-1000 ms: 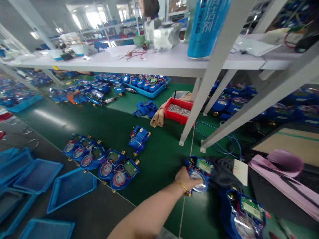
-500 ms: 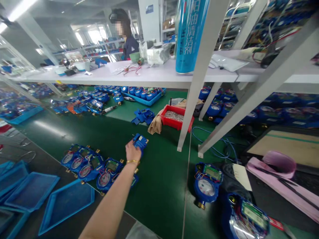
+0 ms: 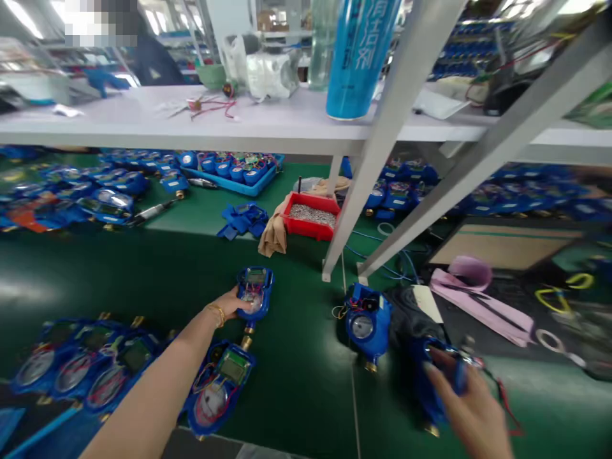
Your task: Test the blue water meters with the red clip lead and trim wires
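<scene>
On the green mat seen from the head camera, the left hand reaches forward and closes round the lower end of a blue meter, thumb and fingers wrapped on its body; the meter lies face up, well out in front of the person, with a small screen at its far end, a round dial with red wires below, and a brass fitting pointing back toward the wrist; a gold bracelet sits on that wrist. Just beside the forearm lies an open meter, its green circuit board and dial exposed; left of it a row of meters lies side by side, blurred.

At the lower right, the right hand curls its fingers about a second meter, gripping it low over the mat; motion blur hides its face and any print on it. Between the two hands a third meter rests on the mat, dial up, touched by neither.

Farther back stand a red tray of small metal parts, a tan cloth touching its left side, and a blue tray of meter housings under the white shelf. On the shelf stands a blue can with white Chinese characters running downward; the frame's top edge cuts them off, and the lowest looks like 剂. No writing on the meters can be read. A person in dark clothing is behind the shelf.
</scene>
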{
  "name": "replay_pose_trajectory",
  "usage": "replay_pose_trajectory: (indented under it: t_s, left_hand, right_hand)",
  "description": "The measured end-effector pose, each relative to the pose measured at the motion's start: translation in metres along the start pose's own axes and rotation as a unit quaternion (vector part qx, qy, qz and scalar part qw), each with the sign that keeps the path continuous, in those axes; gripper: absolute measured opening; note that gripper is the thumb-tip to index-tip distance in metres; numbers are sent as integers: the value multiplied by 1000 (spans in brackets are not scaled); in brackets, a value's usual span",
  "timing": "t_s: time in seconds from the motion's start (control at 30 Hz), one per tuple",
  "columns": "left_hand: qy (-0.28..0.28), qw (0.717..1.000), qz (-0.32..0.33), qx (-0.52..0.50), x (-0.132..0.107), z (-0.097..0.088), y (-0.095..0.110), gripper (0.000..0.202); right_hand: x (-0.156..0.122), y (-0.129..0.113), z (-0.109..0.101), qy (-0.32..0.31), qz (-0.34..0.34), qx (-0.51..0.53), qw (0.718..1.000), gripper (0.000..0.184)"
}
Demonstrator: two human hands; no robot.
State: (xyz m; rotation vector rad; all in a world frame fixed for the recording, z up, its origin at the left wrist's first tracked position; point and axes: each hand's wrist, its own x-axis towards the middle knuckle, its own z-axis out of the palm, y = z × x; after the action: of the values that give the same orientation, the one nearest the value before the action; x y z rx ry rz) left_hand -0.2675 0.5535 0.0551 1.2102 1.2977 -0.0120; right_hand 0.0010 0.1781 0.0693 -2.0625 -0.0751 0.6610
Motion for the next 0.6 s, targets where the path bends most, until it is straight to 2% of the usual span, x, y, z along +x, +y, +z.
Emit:
replay_pose_trajectory:
  t_s: [0.1,0.17,0.27,0.37,0.6]
  left_hand:
    - [-40,999,10,11,8,16,4,34]
    - [-54,998,16,19,9,26,7,34]
    - [-70,997,20,18,9,44,6,34]
    - [-83,996,24,5,12,66,1,37]
    - [-136,989,54,-4,21,117,2,39]
  right_hand:
    - [12,-21,63,55,-97,-95,989,40]
    - [25,-28,99,92,-120,-139,979,49]
    - [36,-25,125,139,-123,-194,963,47]
    - [39,-10,118,162,-122,-235,951,40]
    - [47,29,72,211,-124,-303,921,33]
